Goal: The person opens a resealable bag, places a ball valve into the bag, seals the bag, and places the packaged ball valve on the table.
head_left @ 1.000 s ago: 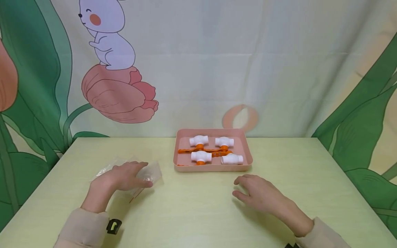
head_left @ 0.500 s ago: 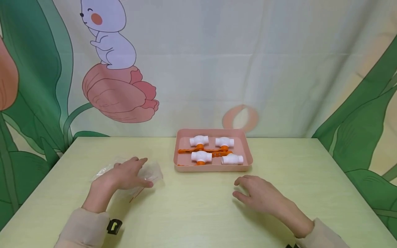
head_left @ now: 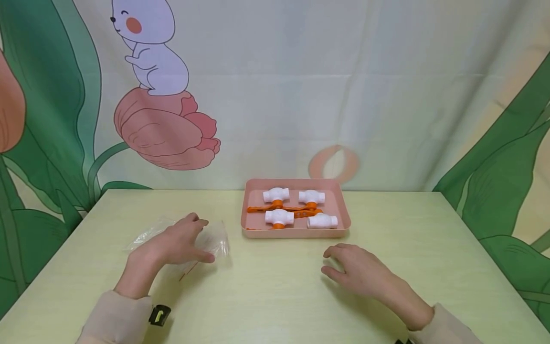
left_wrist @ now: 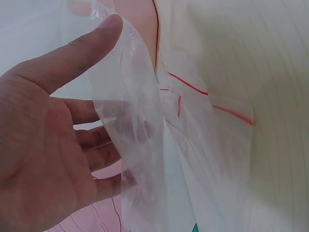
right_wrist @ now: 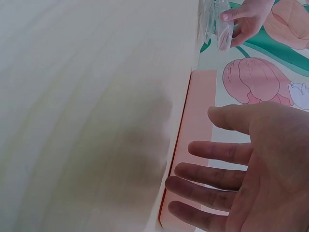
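My left hand (head_left: 174,243) is over clear plastic bags (head_left: 216,241) on the left of the table. In the left wrist view, the thumb of the left hand (left_wrist: 63,135) lies against the edge of one upright bag (left_wrist: 137,159), with the other fingertips behind the film, apart from the thumb. More bags with red seal lines (left_wrist: 212,140) stand beside it. The right hand (head_left: 365,272) hovers low over the table with relaxed, spread fingers and holds nothing. In the right wrist view the right hand (right_wrist: 260,169) shows an empty palm.
A pink tray (head_left: 296,233) at the back centre holds several white valves (head_left: 279,217) with orange handles (head_left: 307,213). Behind the table (head_left: 275,296) hangs a curtain (head_left: 275,95) with printed plants and an animal. Dark straps are at both wrists.
The left hand has shifted slightly, its fingers now a little higher and farther right. The bag near its thumb reaches farther right. The right hand has hardly moved.
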### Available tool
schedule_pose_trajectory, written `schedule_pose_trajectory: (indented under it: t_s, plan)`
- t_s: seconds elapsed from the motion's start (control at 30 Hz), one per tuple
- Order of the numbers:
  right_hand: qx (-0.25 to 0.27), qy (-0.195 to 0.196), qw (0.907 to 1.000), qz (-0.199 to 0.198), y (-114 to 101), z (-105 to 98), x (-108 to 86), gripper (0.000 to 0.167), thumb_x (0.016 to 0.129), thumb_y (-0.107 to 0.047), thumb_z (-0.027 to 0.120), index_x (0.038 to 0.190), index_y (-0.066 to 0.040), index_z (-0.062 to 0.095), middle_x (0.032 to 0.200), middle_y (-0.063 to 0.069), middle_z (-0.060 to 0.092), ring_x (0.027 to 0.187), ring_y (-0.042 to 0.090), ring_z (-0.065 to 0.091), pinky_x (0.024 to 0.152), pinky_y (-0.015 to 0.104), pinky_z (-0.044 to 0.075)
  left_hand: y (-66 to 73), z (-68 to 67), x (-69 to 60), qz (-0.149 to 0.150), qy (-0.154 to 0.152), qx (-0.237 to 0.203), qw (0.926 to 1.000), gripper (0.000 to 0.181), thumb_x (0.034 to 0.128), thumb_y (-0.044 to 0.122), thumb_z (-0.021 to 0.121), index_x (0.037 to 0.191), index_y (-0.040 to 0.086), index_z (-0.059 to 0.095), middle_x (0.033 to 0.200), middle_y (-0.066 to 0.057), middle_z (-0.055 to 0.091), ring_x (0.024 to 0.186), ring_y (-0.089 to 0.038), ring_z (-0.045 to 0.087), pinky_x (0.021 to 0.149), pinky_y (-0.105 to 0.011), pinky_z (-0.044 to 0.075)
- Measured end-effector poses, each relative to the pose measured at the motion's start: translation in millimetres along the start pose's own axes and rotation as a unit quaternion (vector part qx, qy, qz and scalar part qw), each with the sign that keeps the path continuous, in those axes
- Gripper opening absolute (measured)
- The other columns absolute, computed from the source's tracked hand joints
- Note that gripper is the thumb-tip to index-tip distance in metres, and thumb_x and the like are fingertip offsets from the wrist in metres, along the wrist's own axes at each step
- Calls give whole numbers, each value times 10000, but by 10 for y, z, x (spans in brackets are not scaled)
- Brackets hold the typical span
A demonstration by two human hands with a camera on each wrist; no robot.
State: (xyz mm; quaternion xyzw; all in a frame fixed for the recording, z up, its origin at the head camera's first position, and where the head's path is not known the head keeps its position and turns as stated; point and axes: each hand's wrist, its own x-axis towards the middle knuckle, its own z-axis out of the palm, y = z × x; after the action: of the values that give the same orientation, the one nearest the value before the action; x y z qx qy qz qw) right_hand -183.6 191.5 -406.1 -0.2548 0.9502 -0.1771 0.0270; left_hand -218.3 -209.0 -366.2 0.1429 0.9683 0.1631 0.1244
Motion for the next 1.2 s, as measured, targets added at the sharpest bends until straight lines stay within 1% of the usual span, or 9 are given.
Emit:
schedule_pose_trajectory:
  t_s: [0.13, 0.27, 0.53, 0.7, 0.93, 1.07, 1.2]
  plan:
    - [16, 9, 10000, 11, -14, 1, -2, 244, 977, -265, 718, 1129, -74, 717, 1103, 35, 708, 1042, 234, 657, 887, 461, 543, 6, 5, -7, 279, 126, -52, 9995, 854, 793, 375, 900, 1398, -98, 527, 1220, -192, 524, 1109, -342, 552, 963, -529, 500]
    - [19, 28, 10000, -4, -25, 2, -3, 243, 976, -262, 720, 1126, -72, 717, 1101, 36, 709, 1039, 234, 658, 887, 459, 543, 27, 17, -21, 476, 224, -89, 9986, 817, 790, 354, 905, 1371, -94, 545, 1192, -175, 529, 1075, -313, 552, 950, -504, 501]
    - [21, 66, 10000, -51, -33, 0, 5, 248, 982, -259, 711, 1134, -63, 715, 1108, 46, 711, 1044, 239, 661, 895, 461, 542, 113, 23, -3, 538, 237, -70, 9982, 787, 803, 362, 897, 1369, -64, 553, 1231, -151, 590, 1145, -323, 572, 1001, -503, 491]
    - [73, 100, 9999, -96, -45, 7, 14, 246, 982, -257, 711, 1129, -61, 715, 1107, 49, 712, 1044, 239, 663, 894, 461, 544, 157, 46, 5, 730, 260, -116, 9969, 766, 800, 353, 900, 1349, -63, 565, 1197, -135, 608, 1119, -312, 584, 994, -494, 494]
    - [151, 72, 9998, -75, -54, 34, 31, 239, 979, -254, 715, 1126, -65, 716, 1105, 39, 712, 1042, 230, 663, 899, 456, 544, 210, 95, 0, 1106, 307, -165, 9933, 723, 805, 348, 897, 1314, -57, 581, 1167, -116, 611, 1097, -301, 591, 982, -484, 495]
    - [219, 104, 9997, -85, -59, 42, 30, 231, 979, -252, 716, 1121, -70, 717, 1098, 31, 715, 1040, 231, 665, 903, 458, 542, 253, 126, -2, 1129, 297, -186, 9930, 711, 804, 339, 897, 1317, -42, 585, 1175, -110, 609, 1094, -291, 591, 973, -475, 500]
    - [324, 178, 9992, -128, -62, 50, 28, 213, 983, -246, 710, 1116, -80, 720, 1078, 14, 717, 1006, 223, 670, 879, 448, 549, 307, 151, 0, 1097, 302, -180, 9933, 713, 808, 343, 894, 1335, -27, 586, 1213, -114, 609, 1115, -284, 589, 986, -466, 498]
